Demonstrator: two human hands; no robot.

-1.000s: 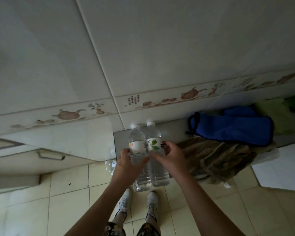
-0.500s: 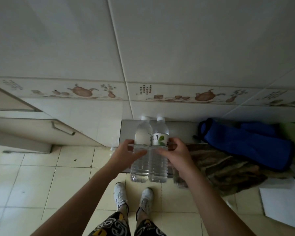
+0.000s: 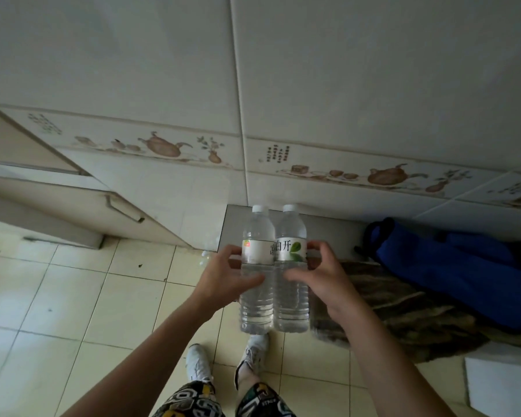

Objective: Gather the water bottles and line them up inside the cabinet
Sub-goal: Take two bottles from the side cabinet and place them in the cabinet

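Note:
Two clear water bottles with white caps are held upright side by side in front of me. My left hand grips the left bottle around its middle. My right hand grips the right bottle, whose white label has a green leaf. The bottles touch each other. A cream cabinet with a metal handle stands low at the left against the tiled wall. More clear bottles seem to lie on the floor behind my left hand, mostly hidden.
A grey bench runs along the wall. On it lie a blue bag and a brown crumpled cloth. A white sheet lies at the lower right. My feet in white shoes stand on the pale tiled floor.
The view has swung left and down, bringing the cabinet further into view. Both hands keep the same hold on the two bottles, which now sit lower against the bench.

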